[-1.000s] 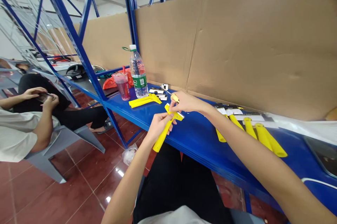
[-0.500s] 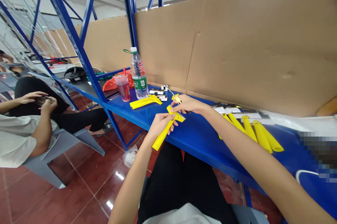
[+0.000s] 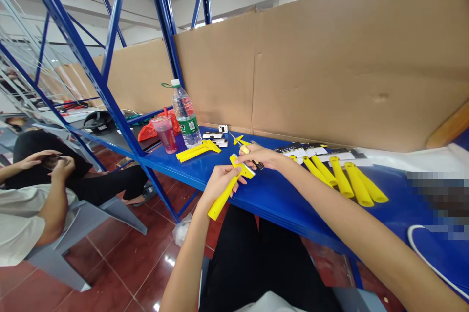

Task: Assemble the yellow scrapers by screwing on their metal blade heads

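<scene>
My left hand (image 3: 220, 181) is closed around the handle of a yellow scraper (image 3: 222, 201), whose wide head with a pale blade edge points up and away from me. In my right hand (image 3: 264, 156) is a screwdriver (image 3: 245, 149) with a yellow and black handle, its thin shaft pointing up and left, away from the scraper. Fingers of the right hand touch the scraper's head. Behind the screwdriver lies a small yellow part (image 3: 240, 140). Left of the hands, more yellow scrapers (image 3: 196, 151) rest on the blue table.
Several yellow handles (image 3: 342, 180) lie at the right, near flat black-and-white packs (image 3: 304, 149). A water bottle (image 3: 187, 119) and a red drink cup (image 3: 165, 133) stand at the left. Cardboard (image 3: 311, 72) walls the back. A seated person (image 3: 40, 204) is at far left.
The camera view has shifted slightly. My right hand has turned a little, showing more of the screwdriver's handle. The left hand keeps its hold on the scraper.
</scene>
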Motion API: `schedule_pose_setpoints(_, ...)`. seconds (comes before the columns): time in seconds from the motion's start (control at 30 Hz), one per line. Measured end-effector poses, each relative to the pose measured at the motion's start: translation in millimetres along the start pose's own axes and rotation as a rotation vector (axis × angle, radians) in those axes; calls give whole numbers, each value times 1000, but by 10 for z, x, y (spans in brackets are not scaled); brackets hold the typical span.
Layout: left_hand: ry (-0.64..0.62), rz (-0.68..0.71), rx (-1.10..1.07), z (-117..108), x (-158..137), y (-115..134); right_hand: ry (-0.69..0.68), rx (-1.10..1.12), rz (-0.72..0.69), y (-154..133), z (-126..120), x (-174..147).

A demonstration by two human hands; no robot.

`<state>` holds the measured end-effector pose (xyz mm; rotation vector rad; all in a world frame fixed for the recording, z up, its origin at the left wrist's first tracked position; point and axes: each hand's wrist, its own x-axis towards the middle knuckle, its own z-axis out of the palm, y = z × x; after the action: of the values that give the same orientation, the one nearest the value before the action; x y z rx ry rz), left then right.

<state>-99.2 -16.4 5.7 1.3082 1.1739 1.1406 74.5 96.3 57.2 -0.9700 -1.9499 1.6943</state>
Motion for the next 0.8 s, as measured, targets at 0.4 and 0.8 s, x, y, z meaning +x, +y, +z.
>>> schedule_pose_setpoints(0.4, 16, 6, 25, 41, -11, 49, 89, -43, -136, 104, 122, -168)
schedule_pose_setpoints(0.8, -40, -38, 62, -9, 146, -27, 118, -42, -118, 237, 106, -72)
